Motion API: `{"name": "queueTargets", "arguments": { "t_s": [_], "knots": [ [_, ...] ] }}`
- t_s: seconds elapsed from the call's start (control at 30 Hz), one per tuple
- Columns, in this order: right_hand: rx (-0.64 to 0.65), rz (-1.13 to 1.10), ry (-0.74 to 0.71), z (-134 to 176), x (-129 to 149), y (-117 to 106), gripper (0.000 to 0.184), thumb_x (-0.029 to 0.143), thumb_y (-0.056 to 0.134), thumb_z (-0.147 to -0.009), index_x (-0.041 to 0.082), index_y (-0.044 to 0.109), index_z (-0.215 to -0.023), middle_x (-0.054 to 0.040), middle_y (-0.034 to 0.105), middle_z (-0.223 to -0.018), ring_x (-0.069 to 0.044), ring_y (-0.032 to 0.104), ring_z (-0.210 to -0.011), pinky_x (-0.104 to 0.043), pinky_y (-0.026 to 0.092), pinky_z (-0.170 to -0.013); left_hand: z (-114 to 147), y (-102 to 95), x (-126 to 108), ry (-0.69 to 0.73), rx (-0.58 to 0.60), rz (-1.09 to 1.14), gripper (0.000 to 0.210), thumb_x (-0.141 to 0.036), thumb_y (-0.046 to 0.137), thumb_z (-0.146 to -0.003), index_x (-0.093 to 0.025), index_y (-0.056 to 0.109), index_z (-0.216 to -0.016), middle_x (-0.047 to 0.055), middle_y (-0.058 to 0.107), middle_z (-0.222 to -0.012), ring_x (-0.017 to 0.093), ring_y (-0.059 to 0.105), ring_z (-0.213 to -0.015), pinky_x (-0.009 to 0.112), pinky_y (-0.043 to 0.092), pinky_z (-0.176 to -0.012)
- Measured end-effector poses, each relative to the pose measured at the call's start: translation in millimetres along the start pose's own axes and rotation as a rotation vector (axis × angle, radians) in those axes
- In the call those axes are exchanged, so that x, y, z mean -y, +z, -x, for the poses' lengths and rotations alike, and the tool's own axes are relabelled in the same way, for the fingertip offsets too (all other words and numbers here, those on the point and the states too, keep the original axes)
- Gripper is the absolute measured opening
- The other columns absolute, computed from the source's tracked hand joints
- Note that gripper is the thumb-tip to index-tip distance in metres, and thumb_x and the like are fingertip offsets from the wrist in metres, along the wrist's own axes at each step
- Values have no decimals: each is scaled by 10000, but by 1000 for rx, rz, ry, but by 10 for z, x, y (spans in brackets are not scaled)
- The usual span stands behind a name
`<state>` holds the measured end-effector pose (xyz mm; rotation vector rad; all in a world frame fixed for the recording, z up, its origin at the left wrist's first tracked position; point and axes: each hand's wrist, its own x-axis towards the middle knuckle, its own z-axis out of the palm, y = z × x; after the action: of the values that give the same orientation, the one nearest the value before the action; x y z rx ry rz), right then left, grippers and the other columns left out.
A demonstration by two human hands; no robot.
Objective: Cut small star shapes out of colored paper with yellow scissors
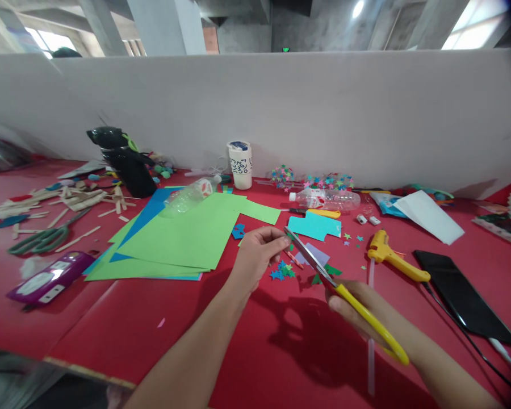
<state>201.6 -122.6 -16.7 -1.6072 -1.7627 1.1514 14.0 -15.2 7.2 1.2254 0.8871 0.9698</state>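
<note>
My left hand (pixel 255 253) is closed in a pinch over the middle of the red table (pixel 132 335). What its fingertips hold, if anything, is too small to make out. My right hand (pixel 361 304) grips a pair of yellow-handled scissors (pixel 372 321), whose blades point up and left to the left fingertips. Under the hands lie small blue and green paper stars (pixel 283 271), a purple paper piece (pixel 314 254) and green scraps (pixel 333 270). Cyan paper pieces (pixel 313 226) lie just beyond the blades.
Green sheets (pixel 174 233) lie left, topped by a plastic bottle (pixel 191 195). Another bottle (pixel 326 199), a white cup (pixel 240 165) and a black flask (pixel 128 167) are farther back. A yellow glue gun (pixel 394 258) and black phone (pixel 464 295) with cables lie right; green scissors (pixel 46 240) left.
</note>
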Motion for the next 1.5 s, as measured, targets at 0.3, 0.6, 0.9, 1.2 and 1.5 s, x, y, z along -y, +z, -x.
{"name": "queueTargets", "arguments": {
  "t_s": [0.3,0.6,0.9,1.2,1.5],
  "knots": [
    [-46,73,-63,-67,-88,26,547,720,325,-733,192,346,-591,57,262,-559,-93,247,-514,-228,206,-453,2,-1,-7,-3,7,3,184,-309,646,-635,-142,570,-628,-26,528,-529,33,384,-395,168,254,-383],
    [-43,78,-38,-59,-71,25,540,716,328,-737,191,359,-613,58,256,-568,-96,252,-517,-234,194,-464,-1,5,2,10,2,11,156,-281,631,-637,-141,566,-615,-33,516,-507,30,373,-384,170,246,-377],
    [-104,107,-41,-63,-10,55,575,734,292,-729,185,382,-583,54,278,-546,-92,271,-494,-238,187,-463,-6,-12,41,9,5,6,166,-299,631,-653,-146,576,-620,-35,506,-487,30,365,-389,169,238,-388],
    [-78,82,-39,-57,1,44,542,707,318,-747,190,352,-587,62,260,-537,-88,259,-498,-233,183,-455,-2,-16,63,20,20,6,164,-298,615,-675,-149,574,-621,-41,483,-479,32,354,-394,169,236,-391],
    [-89,90,-67,-112,-96,68,545,706,319,-741,183,345,-589,63,240,-561,-89,238,-519,-225,178,-457,-6,-17,78,53,33,14,154,-298,603,-688,-156,572,-639,-45,476,-487,43,372,-411,175,272,-410]
  ]
}}
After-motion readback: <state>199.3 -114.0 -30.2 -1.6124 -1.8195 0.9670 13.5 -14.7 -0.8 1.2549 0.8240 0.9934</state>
